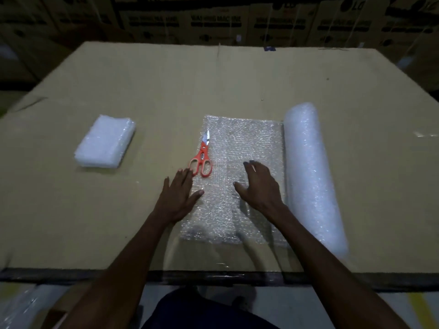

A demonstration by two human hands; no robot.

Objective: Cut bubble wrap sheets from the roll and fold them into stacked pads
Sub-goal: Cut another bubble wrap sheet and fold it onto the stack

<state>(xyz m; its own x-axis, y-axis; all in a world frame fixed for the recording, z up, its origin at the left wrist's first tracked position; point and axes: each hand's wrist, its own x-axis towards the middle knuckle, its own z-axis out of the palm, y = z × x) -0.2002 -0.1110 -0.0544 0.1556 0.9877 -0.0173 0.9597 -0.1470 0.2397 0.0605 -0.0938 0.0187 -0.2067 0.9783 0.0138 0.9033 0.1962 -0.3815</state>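
Nearest to you, both your bare forearms reach out over the dark front edge of the tabletop (95, 79), which is covered in brown cardboard. Your left hand (178, 195) lies flat, fingers spread and palm down, at the left edge of the unrolled bubble wrap sheet (237, 143); its grip is fully open and holds nothing. The fingertips sit just beside the handles of the scissors (202, 157), though you cannot tell whether they touch. Your right hand (259, 186) is also open, fingers spread and slightly curled, resting on the sheet or just above it, close to its right side; it grasps nothing either.

The sheet lies flat in the middle of the tabletop, running away from you, and its right edge is still joined to the roll (308, 176), which lies just beside it on the right, its long axis pointing away from you.

The scissors have orange handles and rest closed at the sheet's left edge, blades pointing away from you.

Further left, well apart from the sheet, a stack of folded pads (104, 142) sits on the cardboard.

Beyond the far edge of the tabletop stand rows of printed cardboard boxes (213, 22), dim and blurred.
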